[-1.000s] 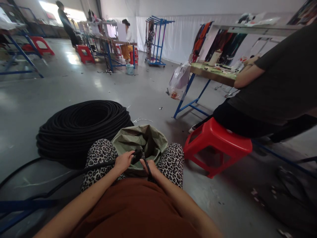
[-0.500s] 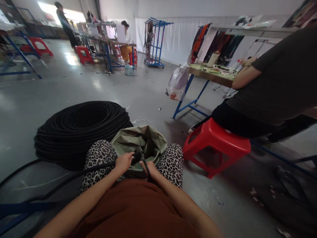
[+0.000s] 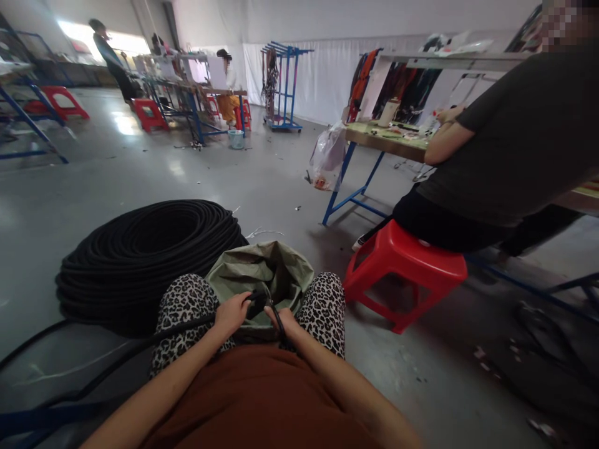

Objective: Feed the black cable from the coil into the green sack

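Observation:
My left hand (image 3: 231,313) is closed on the black cable (image 3: 182,325), whose end shows past my fingers over the bag. The cable runs left across my knee. Close by on the right, my right hand (image 3: 283,318) is closed round the dark handles of a cutting tool (image 3: 276,307), its metal part against or very near the cable end. Both hands are above a green fabric bag (image 3: 292,262), open at the top between my knees. A big coil of black cable (image 3: 98,255) lies on the floor beside my left knee.
A red stool (image 3: 421,255) with a seated person on it stands to the right, by a blue-legged table (image 3: 397,144). A plastic bag (image 3: 327,153) hangs from that table. Farther off are a blue rack (image 3: 286,87), more tables, red stools and people.
The view has turned slightly, so the far room sits further left and the coil a little lower. Both hands keep their grips; the tool and cable end have barely moved.

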Demonstrator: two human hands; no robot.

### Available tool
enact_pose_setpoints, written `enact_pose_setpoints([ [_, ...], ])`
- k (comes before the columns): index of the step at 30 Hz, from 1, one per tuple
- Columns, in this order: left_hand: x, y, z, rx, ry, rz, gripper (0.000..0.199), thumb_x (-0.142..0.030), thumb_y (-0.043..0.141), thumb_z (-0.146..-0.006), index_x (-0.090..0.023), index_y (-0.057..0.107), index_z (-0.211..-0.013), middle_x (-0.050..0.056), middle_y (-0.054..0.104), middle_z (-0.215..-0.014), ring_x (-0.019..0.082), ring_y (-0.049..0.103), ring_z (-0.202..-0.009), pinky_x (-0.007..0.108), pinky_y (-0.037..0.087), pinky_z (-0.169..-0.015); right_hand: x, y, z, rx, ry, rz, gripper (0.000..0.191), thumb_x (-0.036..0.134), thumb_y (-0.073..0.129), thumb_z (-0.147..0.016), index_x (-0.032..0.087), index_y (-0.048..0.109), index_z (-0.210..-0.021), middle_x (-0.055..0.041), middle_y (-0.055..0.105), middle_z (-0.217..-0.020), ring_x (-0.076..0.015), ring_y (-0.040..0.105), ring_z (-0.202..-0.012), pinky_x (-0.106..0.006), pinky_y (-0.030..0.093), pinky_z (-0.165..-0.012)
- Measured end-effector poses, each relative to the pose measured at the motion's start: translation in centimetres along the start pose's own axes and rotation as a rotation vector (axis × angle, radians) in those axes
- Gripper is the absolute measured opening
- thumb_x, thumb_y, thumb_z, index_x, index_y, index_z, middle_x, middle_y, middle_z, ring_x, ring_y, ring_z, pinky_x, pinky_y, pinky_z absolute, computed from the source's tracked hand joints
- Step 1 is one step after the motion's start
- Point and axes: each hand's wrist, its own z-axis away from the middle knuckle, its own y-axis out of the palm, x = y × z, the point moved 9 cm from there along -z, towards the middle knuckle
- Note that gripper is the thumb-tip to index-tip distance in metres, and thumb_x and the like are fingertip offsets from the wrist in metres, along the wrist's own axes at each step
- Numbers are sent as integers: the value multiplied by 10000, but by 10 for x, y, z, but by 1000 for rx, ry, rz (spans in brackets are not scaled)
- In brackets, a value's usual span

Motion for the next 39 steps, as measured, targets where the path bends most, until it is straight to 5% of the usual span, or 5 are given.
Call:
enact_pose_setpoints([
  [7, 8, -11, -7, -122, 22, 67, 411, -226, 445, -885, -187, 597, -1265, 82, 695, -1255, 209, 651, -1148, 333, 494, -1004, -3, 9, 0, 86, 59, -234, 367, 446, 553, -941, 154, 559, -718, 23, 493, -503, -107, 472, -390, -213, 409, -414],
  [15, 8, -18, -11, -188, 111, 115, 377, -213, 441, -879, -155, 647, -1189, 112, 706, -1194, 217, 658, -1111, 348, 510, -1007, 2, 18, -1, 180, -74, -246, 348, 401, 549, -955, 140, 571, -726, 19, 533, -546, -90, 504, -413, -185, 403, -435],
  [39, -1, -7, 0, -125, 125, 118, 372, -194, 432, -886, -181, 650, -1187, 83, 710, -1193, 196, 654, -1112, 325, 513, -994, 4, 23, 0, 227, -114, -190, 331, 400, 555, -946, 132, 605, -758, 11, 552, -583, -100, 517, -481, -193, 422, -491],
])
